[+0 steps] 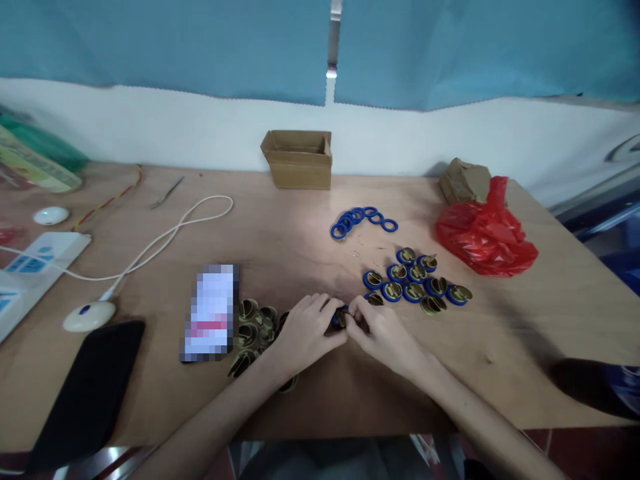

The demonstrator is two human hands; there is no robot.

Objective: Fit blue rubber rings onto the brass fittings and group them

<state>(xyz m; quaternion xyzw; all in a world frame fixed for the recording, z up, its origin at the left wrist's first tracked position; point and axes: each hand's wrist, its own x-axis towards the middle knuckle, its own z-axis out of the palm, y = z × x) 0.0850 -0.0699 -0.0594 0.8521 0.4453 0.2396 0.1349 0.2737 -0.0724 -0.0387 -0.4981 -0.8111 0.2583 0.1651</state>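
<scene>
My left hand (305, 330) and my right hand (383, 330) meet at the middle of the wooden table (300, 240), fingers curled together around one small brass part with a blue ring (341, 317). Left of my left hand lies a pile of bare brass parts (253, 330). Right of my right hand lies a cluster of brass parts fitted with blue rings (415, 283). Farther back lies a heap of loose blue rings (361, 221).
An open cardboard box (299, 159) stands at the back. A red plastic bag (483, 233) and a brown packet (465, 180) lie at the right. A blurred-out phone (210, 312), a black phone (87, 390), a white cable (165, 240) and a white power strip (30, 273) occupy the left.
</scene>
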